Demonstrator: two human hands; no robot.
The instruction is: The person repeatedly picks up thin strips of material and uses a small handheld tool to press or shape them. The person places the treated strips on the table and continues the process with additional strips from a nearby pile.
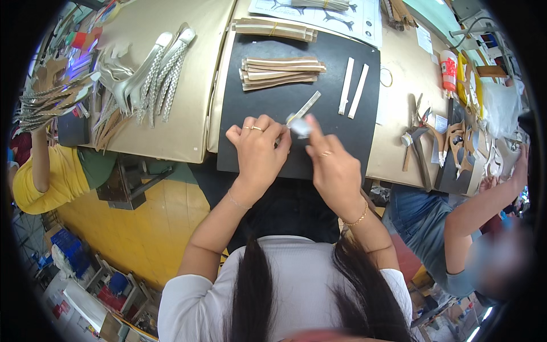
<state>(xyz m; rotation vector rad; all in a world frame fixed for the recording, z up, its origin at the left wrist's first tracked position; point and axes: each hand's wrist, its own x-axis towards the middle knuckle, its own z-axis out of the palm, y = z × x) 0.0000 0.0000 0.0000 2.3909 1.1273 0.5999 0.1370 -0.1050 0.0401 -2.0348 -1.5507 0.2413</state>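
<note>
My left hand (259,145) is closed at the near end of a narrow pale strip (306,106), pinching it between thumb and fingertips. The strip slants away to the upper right over the black work mat (342,145). Beside it my right hand (335,168) is closed round a tool with a silvery white head (299,126), smeared by motion. That head is over the strip's near end, close to my left fingertips; I cannot tell whether it touches. To the right lie two white strips (351,90). Beyond my hands is a stack of brown-and-white strips (282,73).
At the mat's far edge lies a banded strip bundle (276,29), below a printed sheet (364,20). Braided straps (165,74) cover the left bench. Hand tools (419,134) and a red-and-white bottle (449,71) are at right. Co-workers' arms (484,196) show on both sides.
</note>
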